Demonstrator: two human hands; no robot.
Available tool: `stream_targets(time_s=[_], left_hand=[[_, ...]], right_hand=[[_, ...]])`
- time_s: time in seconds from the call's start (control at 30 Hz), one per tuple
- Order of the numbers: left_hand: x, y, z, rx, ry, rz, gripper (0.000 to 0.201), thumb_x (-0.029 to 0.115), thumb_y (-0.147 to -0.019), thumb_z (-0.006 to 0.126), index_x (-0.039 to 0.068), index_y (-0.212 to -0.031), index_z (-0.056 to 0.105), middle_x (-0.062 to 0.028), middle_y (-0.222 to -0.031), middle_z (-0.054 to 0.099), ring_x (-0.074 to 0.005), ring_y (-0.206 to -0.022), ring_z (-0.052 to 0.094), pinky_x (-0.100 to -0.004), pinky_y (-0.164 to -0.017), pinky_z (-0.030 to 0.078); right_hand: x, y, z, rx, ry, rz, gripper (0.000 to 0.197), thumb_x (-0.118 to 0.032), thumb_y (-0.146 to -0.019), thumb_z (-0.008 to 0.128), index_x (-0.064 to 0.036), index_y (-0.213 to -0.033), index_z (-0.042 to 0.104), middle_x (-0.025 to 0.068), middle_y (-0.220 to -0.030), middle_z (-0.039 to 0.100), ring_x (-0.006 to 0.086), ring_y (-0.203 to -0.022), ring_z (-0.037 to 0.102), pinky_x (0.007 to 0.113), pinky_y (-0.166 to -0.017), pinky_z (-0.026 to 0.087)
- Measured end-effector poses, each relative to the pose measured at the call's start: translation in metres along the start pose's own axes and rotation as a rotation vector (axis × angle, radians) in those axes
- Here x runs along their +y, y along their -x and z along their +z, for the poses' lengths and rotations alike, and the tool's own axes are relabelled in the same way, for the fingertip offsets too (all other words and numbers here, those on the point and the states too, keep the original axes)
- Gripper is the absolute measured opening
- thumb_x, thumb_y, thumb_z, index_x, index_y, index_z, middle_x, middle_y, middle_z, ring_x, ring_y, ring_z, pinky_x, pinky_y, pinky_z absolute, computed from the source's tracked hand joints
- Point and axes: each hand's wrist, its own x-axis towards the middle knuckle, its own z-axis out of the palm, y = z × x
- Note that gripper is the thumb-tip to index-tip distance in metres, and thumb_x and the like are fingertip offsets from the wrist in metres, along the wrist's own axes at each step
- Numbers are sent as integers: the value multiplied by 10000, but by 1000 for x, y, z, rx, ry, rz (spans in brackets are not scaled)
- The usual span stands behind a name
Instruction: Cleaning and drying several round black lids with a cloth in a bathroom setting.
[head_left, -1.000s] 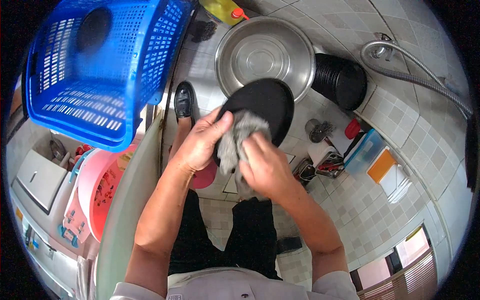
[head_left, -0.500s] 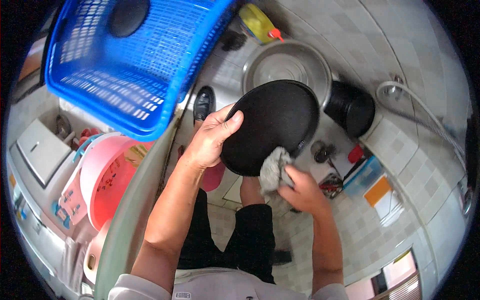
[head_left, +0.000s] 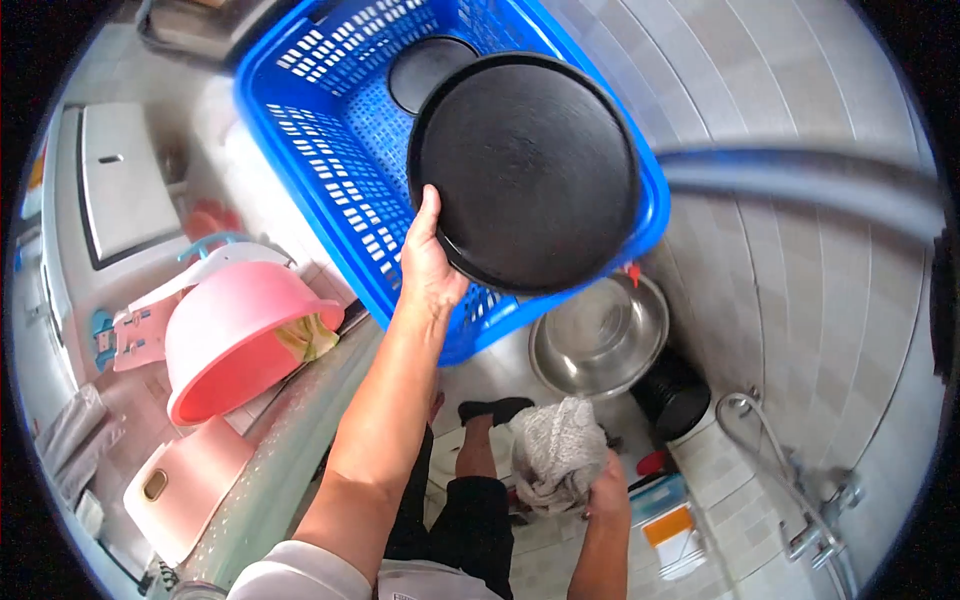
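My left hand [head_left: 432,262] grips the lower left edge of a round, shallow black pan [head_left: 530,170], thumb on top and fingers out of sight beneath. It holds the pan over the opening of a blue plastic basket [head_left: 652,205]. Inside that basket lies another round black piece [head_left: 415,75], partly covered by the pan. Lower right, my right hand [head_left: 608,488] is closed on a crumpled grey cloth [head_left: 558,445], well apart from the pan.
Below the basket, a wide metal basin [head_left: 600,335] stands on the floor beside a black bucket [head_left: 672,395]. A pink basin [head_left: 240,315] tilts at the left, past a pale ledge [head_left: 285,470]. A shower hose [head_left: 770,440] hangs along the tiled wall at right.
My left hand has carried the pan up and forward, from over the metal basin to over the basket. My right hand has drawn the cloth off the pan and lowered it. The view has turned.
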Motion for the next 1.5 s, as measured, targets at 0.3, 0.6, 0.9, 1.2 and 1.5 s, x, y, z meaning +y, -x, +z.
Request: stream_targets(time_s=[0.3, 0.6, 0.9, 1.2, 1.5], left_hand=[[66, -188, -105, 502, -53, 319, 399, 330, -982, 548, 69, -1276, 478, -116, -1218, 576, -277, -1050, 606, -457, -852, 532], [63, -282, -134, 597, -61, 257, 366, 327, -979, 553, 73, -1234, 488, -123, -1173, 599, -277, -998, 640, -445, -790, 582], [59, -313, -131, 604, -69, 234, 329, 322, -991, 523, 91, -1226, 509, -105, -1133, 639, -269, -954, 666, -440, -771, 586], [70, -317, -108, 567, -117, 197, 373, 154, -917, 541, -50, -1226, 494, -204, -1223, 562, -353, -1092, 588, -545, -886, 524], [96, -319, -107, 710, -243, 162, 477, 160, -743, 642, -74, -1146, 539, -225, -1167, 583, -359, -1032, 588, -475, -802, 480]], right_hand=[[13, -23, 2, 30, 34, 349, 404, -39, -804, 616, 43, -1198, 585, 116, -1127, 650, 234, -977, 648, 358, -846, 519], [2, -41, 3, 53, -15, 619, 447, -139, -890, 590, 38, -1295, 523, 156, -1228, 609, 284, -1120, 602, 413, -958, 488], [-18, -66, 21, 128, 40, 653, 458, -157, -891, 588, 32, -1301, 517, 153, -1220, 612, 286, -1114, 604, 419, -954, 490], [-45, -96, 36, 164, 118, 610, 469, -175, -891, 586, 26, -1308, 511, 150, -1211, 616, 287, -1108, 606, 425, -950, 492], [-70, -117, 55, 186, 187, 545, 480, -193, -892, 585, 20, -1315, 505, 147, -1203, 619, 288, -1102, 608, 432, -947, 494]])
